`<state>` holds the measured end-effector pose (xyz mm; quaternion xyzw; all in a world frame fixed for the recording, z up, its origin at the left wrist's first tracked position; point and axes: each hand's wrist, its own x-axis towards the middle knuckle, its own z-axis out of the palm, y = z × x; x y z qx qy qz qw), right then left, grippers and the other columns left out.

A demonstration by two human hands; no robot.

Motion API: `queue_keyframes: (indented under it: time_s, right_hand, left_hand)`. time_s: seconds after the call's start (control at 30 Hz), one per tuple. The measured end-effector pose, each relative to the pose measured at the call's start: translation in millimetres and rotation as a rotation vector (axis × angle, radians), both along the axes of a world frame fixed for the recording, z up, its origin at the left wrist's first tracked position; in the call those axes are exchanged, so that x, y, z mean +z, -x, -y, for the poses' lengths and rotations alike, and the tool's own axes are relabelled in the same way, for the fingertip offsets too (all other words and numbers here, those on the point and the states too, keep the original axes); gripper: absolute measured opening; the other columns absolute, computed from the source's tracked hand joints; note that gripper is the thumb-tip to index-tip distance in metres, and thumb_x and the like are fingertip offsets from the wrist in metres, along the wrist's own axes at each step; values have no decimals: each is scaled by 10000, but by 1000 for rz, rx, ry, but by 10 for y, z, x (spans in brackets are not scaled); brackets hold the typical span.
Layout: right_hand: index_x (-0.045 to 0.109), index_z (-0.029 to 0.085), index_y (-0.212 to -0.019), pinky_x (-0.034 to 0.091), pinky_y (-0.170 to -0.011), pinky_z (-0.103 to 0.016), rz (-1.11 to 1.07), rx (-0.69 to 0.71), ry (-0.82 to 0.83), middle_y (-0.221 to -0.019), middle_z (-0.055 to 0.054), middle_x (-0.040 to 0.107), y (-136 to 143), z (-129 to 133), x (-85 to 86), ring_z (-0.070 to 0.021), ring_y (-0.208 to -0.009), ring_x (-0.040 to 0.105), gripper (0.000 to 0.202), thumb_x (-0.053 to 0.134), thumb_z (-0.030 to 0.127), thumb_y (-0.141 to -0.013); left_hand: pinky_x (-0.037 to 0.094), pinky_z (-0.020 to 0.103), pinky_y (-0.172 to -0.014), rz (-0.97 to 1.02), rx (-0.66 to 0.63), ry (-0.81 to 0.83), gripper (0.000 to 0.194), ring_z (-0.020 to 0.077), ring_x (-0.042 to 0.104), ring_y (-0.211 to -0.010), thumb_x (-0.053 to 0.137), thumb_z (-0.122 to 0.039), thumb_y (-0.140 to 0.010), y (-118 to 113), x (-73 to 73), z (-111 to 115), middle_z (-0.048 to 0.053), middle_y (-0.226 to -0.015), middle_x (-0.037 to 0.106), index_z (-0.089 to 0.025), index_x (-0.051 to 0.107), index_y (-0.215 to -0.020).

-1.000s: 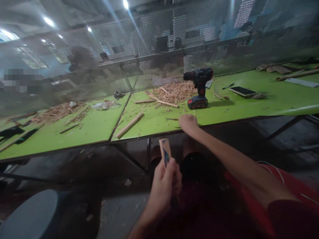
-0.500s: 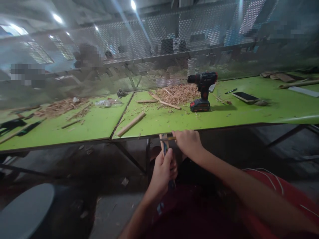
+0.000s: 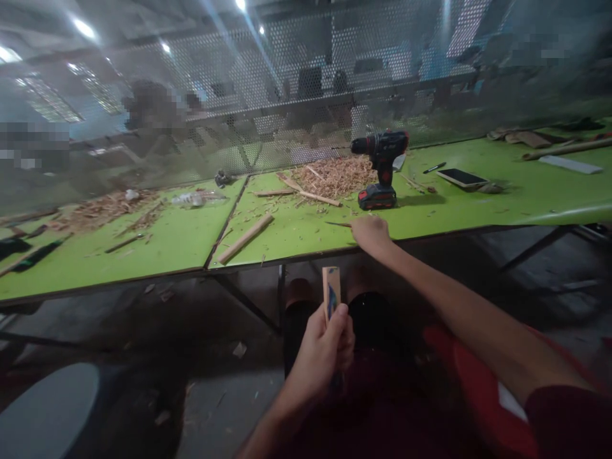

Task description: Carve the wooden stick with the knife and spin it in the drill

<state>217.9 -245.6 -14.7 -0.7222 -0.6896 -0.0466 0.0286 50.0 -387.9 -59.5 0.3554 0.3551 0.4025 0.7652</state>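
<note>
My left hand (image 3: 329,338) is closed around a flat wooden piece (image 3: 331,287) with blue and green marks, held upright over my lap below the table edge. My right hand (image 3: 371,234) is closed at the front edge of the green table (image 3: 296,233), gripping a thin tool (image 3: 339,224) whose narrow tip points left. Its handle is hidden in my fist. The two hands are apart. A black and red cordless drill (image 3: 384,169) stands upright just beyond my right hand.
Wood shavings (image 3: 335,178) lie left of the drill, with a wooden rod (image 3: 246,239) nearer the edge. A phone (image 3: 461,178) and a pen (image 3: 434,167) are to the right. A perforated screen (image 3: 296,83) rises behind. A round stool (image 3: 50,408) stands lower left.
My right hand has moved forward and away from the wooden piece, taking the tool with it. My left hand and the wooden piece have shifted slightly down and right.
</note>
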Motion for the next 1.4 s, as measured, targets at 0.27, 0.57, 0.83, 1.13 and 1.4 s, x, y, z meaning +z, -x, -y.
queue_keyframes:
  time_s: [0.27,0.57,0.83,1.13,1.4]
  right_hand:
    - [782,143,-964,440,-674,-270,-33,75,-41,-837,-176,739,177,585,91,-220,-770,692,486,362,382,-1002]
    - [769,134,-952,467,-666,-303,27,101,-60,-810,-178,744,323,633,-139,-238,-759,697,539,273,327,-1037]
    - [768,105,-945,470,-671,-293,11,162,-47,-800,-185,734,324,460,-225,-236,-785,696,534,277,297,-1031]
    - [751,104,-990,463,-670,-281,8,304,-64,-816,-174,738,408,285,-157,-213,-764,691,497,274,240,-1030]
    - [755,82,-985,480,-708,-280,-1,367,-105,-837,-201,738,674,118,-67,-224,-809,695,541,260,293,-1034]
  left_hand:
    - [125,132,-342,14,52,27,522,7,187,-371,687,-624,-768,-44,-2,-112,-123,-516,294,-214,363,-753]
    - [129,136,-335,-39,98,26,554,10,192,-357,692,-658,-736,-84,-89,-108,-129,-494,276,-217,357,-735]
    - [107,136,-355,-33,76,47,539,7,190,-386,698,-618,-756,-22,-113,-170,-115,-535,310,-214,341,-735]
    - [98,128,-365,-7,97,88,612,5,181,-400,714,-694,-686,101,-35,-178,-121,-538,278,-214,338,-744]
    - [83,126,-371,40,132,53,544,9,140,-406,713,-586,-769,250,49,-226,-121,-540,241,-219,312,-741]
